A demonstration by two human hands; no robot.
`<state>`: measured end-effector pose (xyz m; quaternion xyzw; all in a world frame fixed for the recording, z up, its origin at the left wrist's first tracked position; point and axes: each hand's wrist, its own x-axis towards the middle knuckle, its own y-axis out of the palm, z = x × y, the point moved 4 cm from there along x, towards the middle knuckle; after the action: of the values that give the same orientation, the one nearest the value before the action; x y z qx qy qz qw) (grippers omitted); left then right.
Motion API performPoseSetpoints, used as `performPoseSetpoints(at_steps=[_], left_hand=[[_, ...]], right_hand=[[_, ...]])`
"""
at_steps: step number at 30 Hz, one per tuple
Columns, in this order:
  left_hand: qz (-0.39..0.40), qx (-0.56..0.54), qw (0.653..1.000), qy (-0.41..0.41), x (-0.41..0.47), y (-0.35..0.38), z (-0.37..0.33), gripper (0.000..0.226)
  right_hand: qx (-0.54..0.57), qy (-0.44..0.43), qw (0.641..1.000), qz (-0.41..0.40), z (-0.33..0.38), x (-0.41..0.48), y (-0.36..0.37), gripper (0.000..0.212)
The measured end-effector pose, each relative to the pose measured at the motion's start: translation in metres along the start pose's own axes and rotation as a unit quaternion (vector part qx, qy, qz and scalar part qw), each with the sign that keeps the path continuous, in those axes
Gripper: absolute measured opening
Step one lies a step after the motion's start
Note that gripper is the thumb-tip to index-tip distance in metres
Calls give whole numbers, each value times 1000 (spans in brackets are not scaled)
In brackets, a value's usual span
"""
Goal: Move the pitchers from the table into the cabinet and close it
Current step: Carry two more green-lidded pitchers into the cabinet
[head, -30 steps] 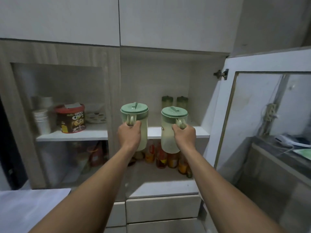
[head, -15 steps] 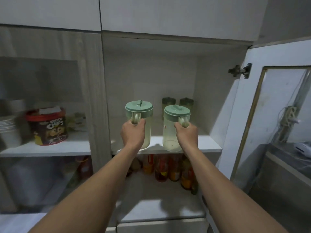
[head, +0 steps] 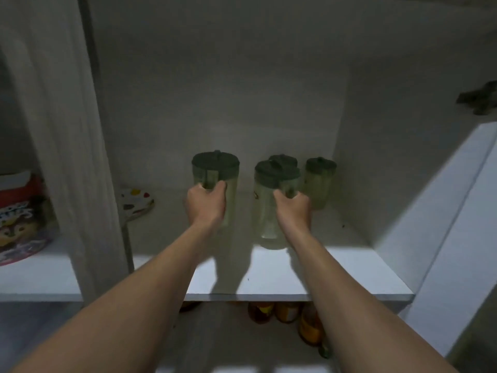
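Hands [head: 207,203] [head: 293,208] grip two pitchers [head: 215,170] [head: 271,189] inside cabinet [head: 269,270].

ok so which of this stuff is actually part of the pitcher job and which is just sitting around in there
Part of the job:
- left pitcher, held by the left hand
- right pitcher, held by the right hand
- cabinet shelf
- open cabinet door

Just sitting there:
- two pitchers at the back
- spotted plate
- red-lidded tub
- bottles below

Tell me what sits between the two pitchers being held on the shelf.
Nothing: in the head view, only bare shelf and back wall show between the left-hand pitcher and the right-hand pitcher. Two more pitchers stand behind and to the right.
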<state>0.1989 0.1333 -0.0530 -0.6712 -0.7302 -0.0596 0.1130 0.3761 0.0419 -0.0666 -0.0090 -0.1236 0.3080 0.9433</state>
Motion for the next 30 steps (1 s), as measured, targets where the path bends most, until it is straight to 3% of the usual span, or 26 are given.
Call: performPoseSetpoints(at_steps=[2, 5, 7, 12, 19, 30], left_hand=[[-3, 24, 1000, -2, 19, 16, 15, 23], [-20, 69, 997, 2, 48, 41, 35, 26], [-28, 83, 996, -6, 65, 54, 44, 26], [-43, 77, 996, -2, 103, 85, 60, 32], [-57, 84, 995, -27, 136, 105, 77, 32], [-46, 87, 994, -49, 180, 122, 95, 34]], right_hand=[[6, 1, 1000, 17, -14, 28, 18, 18], [-20, -5, 999, 41, -32, 69, 47, 40], [-14, -8, 999, 40, -42, 88, 60, 43], [21, -11, 998, 56, -65, 127, 90, 43], [-22, -7, 997, 67, -70, 165, 126, 28], [-41, -8, 996, 73, -78, 201, 156, 27]])
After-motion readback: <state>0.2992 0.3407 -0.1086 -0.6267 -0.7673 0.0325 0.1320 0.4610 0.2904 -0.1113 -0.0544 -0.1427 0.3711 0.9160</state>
